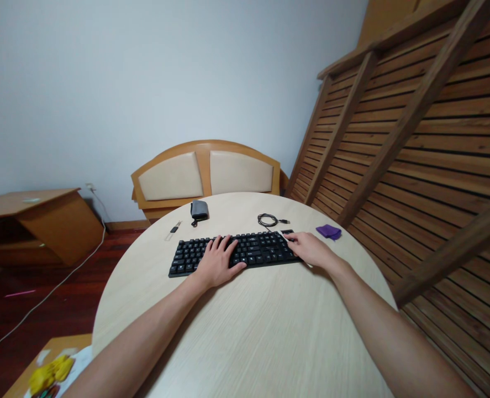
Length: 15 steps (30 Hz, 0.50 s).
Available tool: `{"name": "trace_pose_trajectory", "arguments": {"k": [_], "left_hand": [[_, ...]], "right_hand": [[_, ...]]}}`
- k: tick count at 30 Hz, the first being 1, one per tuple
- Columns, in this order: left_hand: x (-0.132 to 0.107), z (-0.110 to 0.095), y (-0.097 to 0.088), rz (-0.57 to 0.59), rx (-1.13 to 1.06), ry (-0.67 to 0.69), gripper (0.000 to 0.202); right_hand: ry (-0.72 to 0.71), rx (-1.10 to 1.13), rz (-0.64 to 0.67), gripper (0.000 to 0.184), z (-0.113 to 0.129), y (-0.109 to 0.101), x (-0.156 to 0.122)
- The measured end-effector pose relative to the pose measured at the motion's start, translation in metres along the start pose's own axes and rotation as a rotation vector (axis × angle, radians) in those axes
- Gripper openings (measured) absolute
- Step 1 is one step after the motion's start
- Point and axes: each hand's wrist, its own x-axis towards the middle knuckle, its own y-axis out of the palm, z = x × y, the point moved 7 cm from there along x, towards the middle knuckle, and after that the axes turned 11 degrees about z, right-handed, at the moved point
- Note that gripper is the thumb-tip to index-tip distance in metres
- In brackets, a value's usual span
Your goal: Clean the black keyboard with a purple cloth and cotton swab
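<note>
Keyboard (255, 247) lies toward the tabletop's (269, 331) far edge, the left hand (216, 265) spread on its keys. At its right end, the right hand (309, 249) pinches a slim white tool (282, 236); purple cloth (328, 231) lies near the tabletop's right edge.

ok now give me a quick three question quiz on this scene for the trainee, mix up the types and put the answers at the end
1. Multiple choice: what do the fingers of the left hand rest on?
a) the purple cloth
b) the keyboard
c) the grey pouch

2. True or false: the coiled black cable lies on the far side of the keyboard from the person.

3. Fill the gap: the right hand holds a slim item over the keyboard's right end; its colour is ____.

Key: 1 b; 2 true; 3 white.
</note>
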Motion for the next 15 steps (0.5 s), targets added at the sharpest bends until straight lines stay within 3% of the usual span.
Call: {"name": "trace_pose_trajectory", "arguments": {"k": [7, 15], "left_hand": [[-0.001, 0.000, 0.000, -0.005, 0.005, -0.001, 0.080], [0.002, 0.006, -0.002, -0.013, 0.010, -0.041, 0.079]], "right_hand": [[0.013, -0.036, 0.029, 0.039, -0.005, -0.001, -0.002], [0.030, -0.134, 0.082, 0.034, 0.009, -0.002, -0.013]]}}
